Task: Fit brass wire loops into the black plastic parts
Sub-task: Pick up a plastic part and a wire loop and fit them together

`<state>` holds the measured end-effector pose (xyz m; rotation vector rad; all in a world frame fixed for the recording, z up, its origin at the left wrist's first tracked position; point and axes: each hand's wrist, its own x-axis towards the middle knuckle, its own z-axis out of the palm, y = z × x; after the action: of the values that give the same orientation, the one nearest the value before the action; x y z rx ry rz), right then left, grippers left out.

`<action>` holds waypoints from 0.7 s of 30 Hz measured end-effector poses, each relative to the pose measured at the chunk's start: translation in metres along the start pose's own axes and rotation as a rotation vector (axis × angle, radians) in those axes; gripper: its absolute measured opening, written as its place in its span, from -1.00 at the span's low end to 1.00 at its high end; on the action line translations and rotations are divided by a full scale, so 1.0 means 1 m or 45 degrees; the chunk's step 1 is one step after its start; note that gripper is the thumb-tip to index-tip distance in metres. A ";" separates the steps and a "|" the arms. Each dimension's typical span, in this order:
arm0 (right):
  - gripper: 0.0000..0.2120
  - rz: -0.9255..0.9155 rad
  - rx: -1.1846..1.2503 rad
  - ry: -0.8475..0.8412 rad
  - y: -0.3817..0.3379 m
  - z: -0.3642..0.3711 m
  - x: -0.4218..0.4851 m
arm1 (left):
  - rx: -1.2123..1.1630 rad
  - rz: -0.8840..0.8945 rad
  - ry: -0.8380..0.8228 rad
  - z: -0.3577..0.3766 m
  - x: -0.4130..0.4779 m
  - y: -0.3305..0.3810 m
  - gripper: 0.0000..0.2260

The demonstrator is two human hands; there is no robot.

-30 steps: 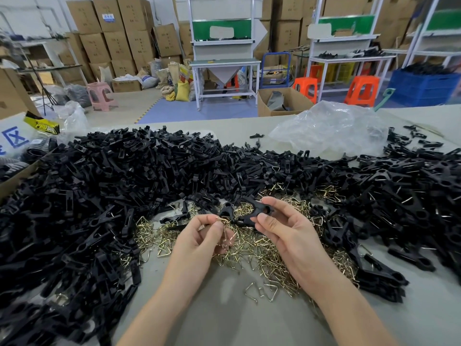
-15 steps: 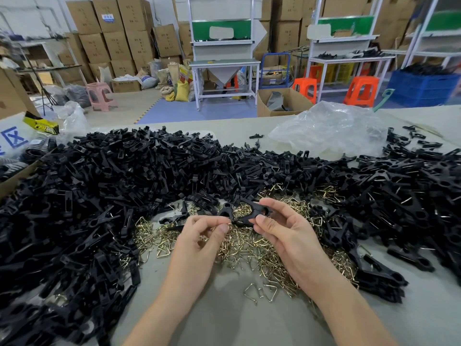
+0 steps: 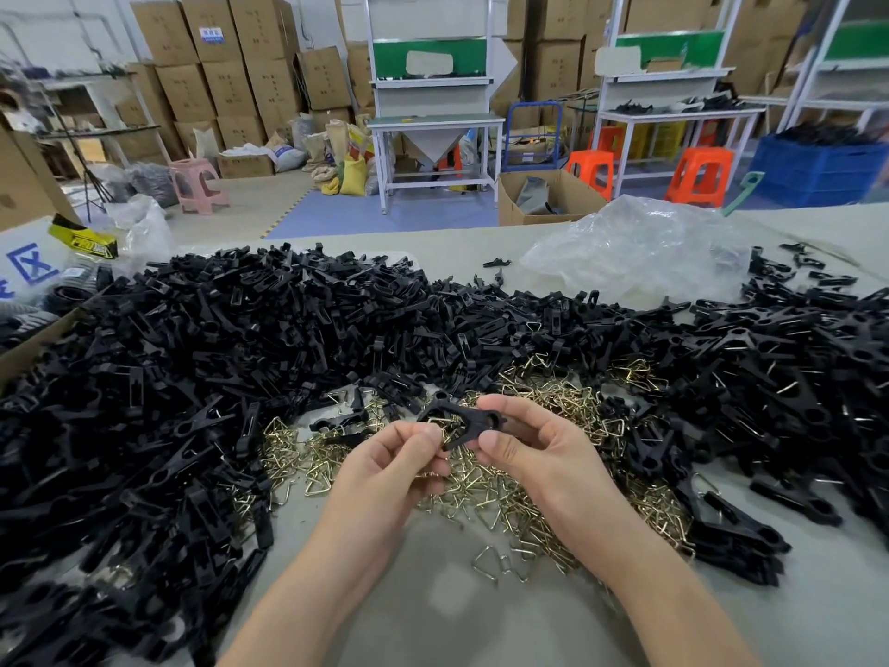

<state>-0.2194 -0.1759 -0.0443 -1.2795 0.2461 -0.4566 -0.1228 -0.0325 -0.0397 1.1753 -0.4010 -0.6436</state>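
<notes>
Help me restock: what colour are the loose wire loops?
Shiny brass-gold; the wire loops show best in the head view.

My head-worn wide-angle camera faces forward and down, close above my left grip, right grip and pale grey counter.

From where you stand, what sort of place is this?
Likely a factory assembly floor: heaps of black plastic parts and brass wire loops, stacked brown cardboard cartons, white metal workbenches behind.

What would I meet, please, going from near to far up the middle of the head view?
Bare table → loose wire loop → left hand → held black part → heap of black parts → white workbench → stacked cardboard boxes
</notes>
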 end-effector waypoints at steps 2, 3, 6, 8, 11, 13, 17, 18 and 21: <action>-0.63 0.002 0.004 -0.005 0.000 -0.001 0.000 | -0.022 -0.009 -0.040 -0.001 -0.001 0.001 -0.92; -0.65 0.004 0.002 -0.005 0.000 -0.001 0.000 | -0.036 -0.014 -0.059 -0.002 -0.001 0.002 -0.92; -0.68 0.007 0.006 -0.009 -0.001 0.000 0.000 | -0.066 -0.034 -0.098 -0.002 -0.001 0.003 -0.90; -0.66 0.005 0.034 -0.017 -0.002 0.000 -0.001 | -0.090 -0.033 -0.124 -0.003 -0.001 0.004 -0.87; -0.69 0.005 0.038 -0.029 -0.002 0.000 -0.002 | -0.096 -0.019 -0.149 -0.004 -0.002 0.007 -0.85; -0.71 0.012 0.023 -0.035 -0.001 -0.001 -0.002 | -0.096 -0.044 -0.150 -0.003 -0.002 0.007 -0.85; -0.72 0.020 -0.010 -0.062 -0.003 0.001 -0.003 | -0.078 -0.111 -0.166 -0.002 -0.002 0.004 -0.92; -0.72 0.019 -0.024 -0.068 -0.003 0.001 -0.003 | -0.079 -0.121 -0.164 -0.002 -0.002 0.003 -0.93; -0.77 -0.001 -0.122 -0.081 -0.002 0.000 -0.003 | -0.074 -0.142 -0.147 -0.003 0.000 0.000 -0.93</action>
<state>-0.2224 -0.1755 -0.0422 -1.3851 0.2159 -0.4077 -0.1213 -0.0304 -0.0409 1.1140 -0.4135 -0.8178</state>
